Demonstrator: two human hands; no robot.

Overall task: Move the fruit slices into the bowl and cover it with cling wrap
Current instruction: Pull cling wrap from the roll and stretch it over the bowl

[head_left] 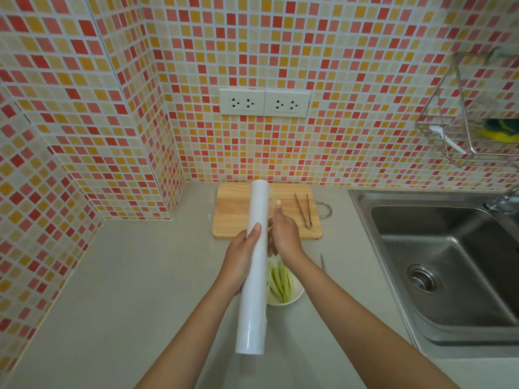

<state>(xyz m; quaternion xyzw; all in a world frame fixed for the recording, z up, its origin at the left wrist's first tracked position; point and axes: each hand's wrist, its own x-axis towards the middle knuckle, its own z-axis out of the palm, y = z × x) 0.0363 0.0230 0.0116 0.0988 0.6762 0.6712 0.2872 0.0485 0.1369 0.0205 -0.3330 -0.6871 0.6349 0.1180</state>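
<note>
A long white roll of cling wrap (254, 276) is held lengthwise above the counter, and my left hand (241, 256) grips it from the left near its middle. My right hand (285, 235) is at the roll's right side, fingers pinching the loose edge of clear film. Below the roll stands a white bowl (293, 300) with several pale green fruit slices (280, 284) in it. The roll hides the bowl's left half.
A wooden cutting board (233, 214) lies against the tiled wall with metal tongs (303, 210) on it. A knife blade (323, 262) lies right of the bowl. A steel sink (438, 265) fills the right side. A wire rack (474, 127) hangs on the wall.
</note>
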